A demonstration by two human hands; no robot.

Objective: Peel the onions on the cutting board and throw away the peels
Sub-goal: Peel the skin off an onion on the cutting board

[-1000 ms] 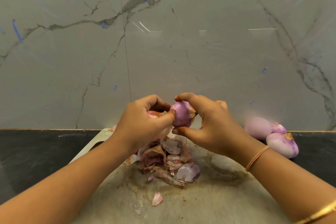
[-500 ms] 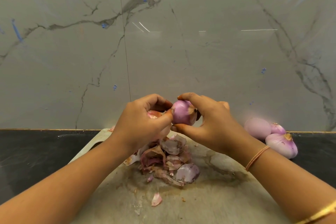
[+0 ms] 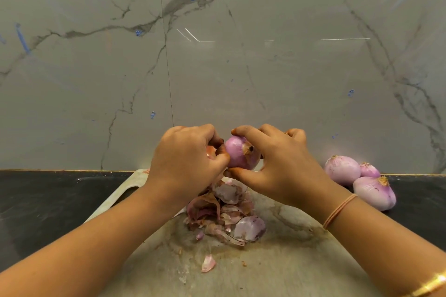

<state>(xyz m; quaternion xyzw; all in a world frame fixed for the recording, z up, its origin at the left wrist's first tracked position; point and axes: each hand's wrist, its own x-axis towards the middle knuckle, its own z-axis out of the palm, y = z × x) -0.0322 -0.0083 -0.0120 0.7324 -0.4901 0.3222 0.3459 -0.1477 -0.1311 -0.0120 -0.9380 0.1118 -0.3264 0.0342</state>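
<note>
A purple onion (image 3: 240, 155) is held in the air above the pale cutting board (image 3: 265, 267). My right hand (image 3: 280, 164) grips it between thumb below and fingers on top. My left hand (image 3: 188, 161) touches the onion's left side with curled fingers, pinching at its skin; a bit of loose peel shows inside the curl. A heap of onion peels (image 3: 226, 214) lies on the board right below both hands. One small peel scrap (image 3: 208, 263) lies nearer to me.
Three peeled onions (image 3: 357, 178) lie on the dark counter (image 3: 38, 200) to the right of the board, against the grey marble wall (image 3: 217, 55). The board's handle end (image 3: 123, 194) points to the far left.
Both hands with the onion have shifted slightly; the right hand has turned the onion a little, so its dark root end faces me more. The left fingers have curled in closer.
</note>
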